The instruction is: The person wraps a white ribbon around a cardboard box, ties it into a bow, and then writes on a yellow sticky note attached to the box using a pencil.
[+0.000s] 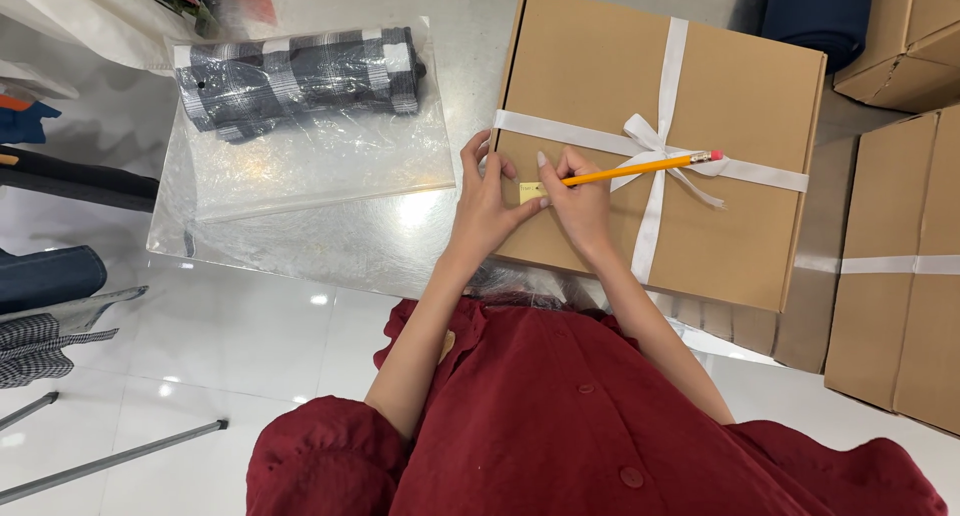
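Observation:
A brown cardboard box tied with a white ribbon and bow lies on a shiny metal table. My right hand grips a yellow pencil with a pink eraser, its tip on a small yellow note stuck near the box's left edge. My left hand rests at that box edge, its fingers touching and steadying the note. I wear red sleeves.
A clear plastic bag holding a folded grey plaid garment lies on the table's left side. More cardboard boxes stand at the right. Folded clothes and metal rods sit by the white floor at left.

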